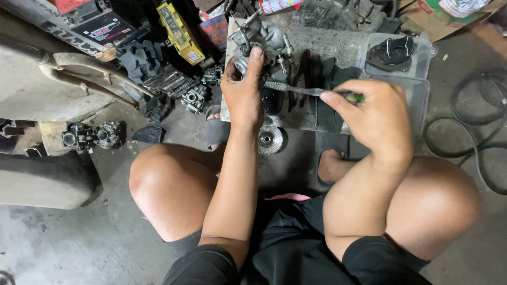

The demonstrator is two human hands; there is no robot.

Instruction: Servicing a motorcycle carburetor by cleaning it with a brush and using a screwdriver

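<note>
Knees fill the bottom of my view, bent wide apart in a squat on the concrete floor (79,248), with both forearms reaching forward between them. Ahead lies a grey board (327,42) with a clear tray (420,68) at its right end. My left hand (242,89) rises straight up from the elbow, fingers wrapped round a carburetor (261,39) and thumb pressed up its side, holding it upright over the board's left end. My right hand (377,119) rests its wrist on the right knee, fingers curled tight on the green handle of a brush (296,88), forefinger stretched along the shaft. I see its bristle tip lying level, touching the carburetor's lower side just beside the left fingers. A second carburetor (97,134) sits well apart on the left.
</note>
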